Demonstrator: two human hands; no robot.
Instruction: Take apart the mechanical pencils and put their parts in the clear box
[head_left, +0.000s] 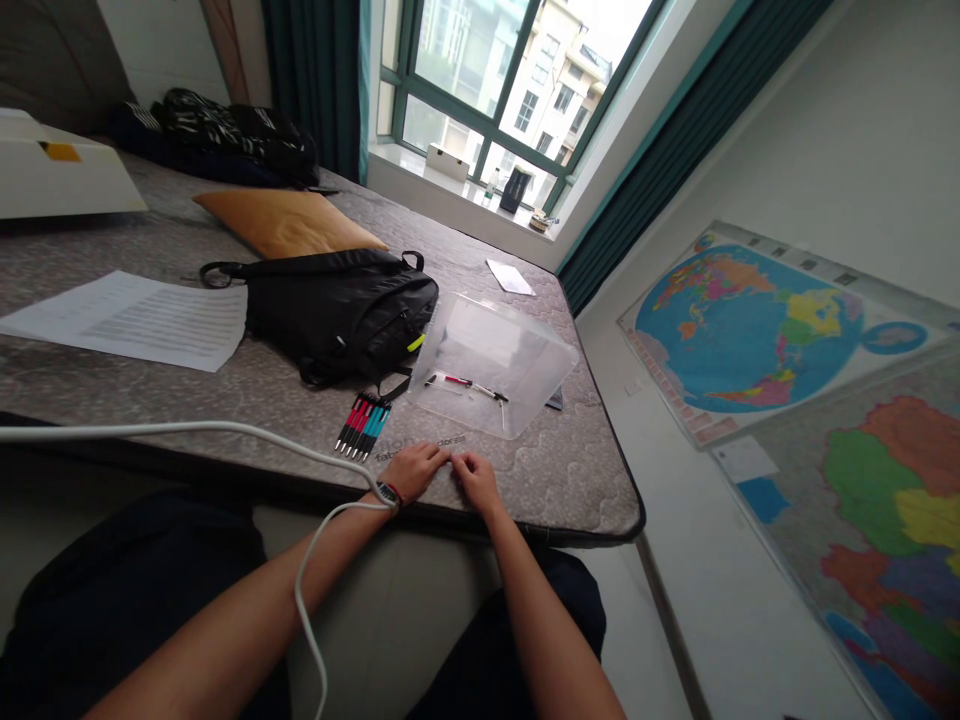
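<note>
My left hand (417,470) and my right hand (476,480) rest palm-down on the grey quilted mattress (570,480), close to its front edge, with their fingertips nearly meeting. Neither holds anything. A bundle of several red-and-blue pens (362,425) lies just beyond my left hand. A transparent plastic box (517,345) stands beyond my right hand, with a few thin pens (461,381) visible through it. A white cable (187,430) runs across the mattress to my left wrist, which wears a black watch (388,493).
A black bag (337,310) lies beside the box, with a printed paper sheet (127,318) to its left. Behind them are a tan cushion (285,222) and a small white paper (510,277). A window sill lies beyond, and wall maps hang at right.
</note>
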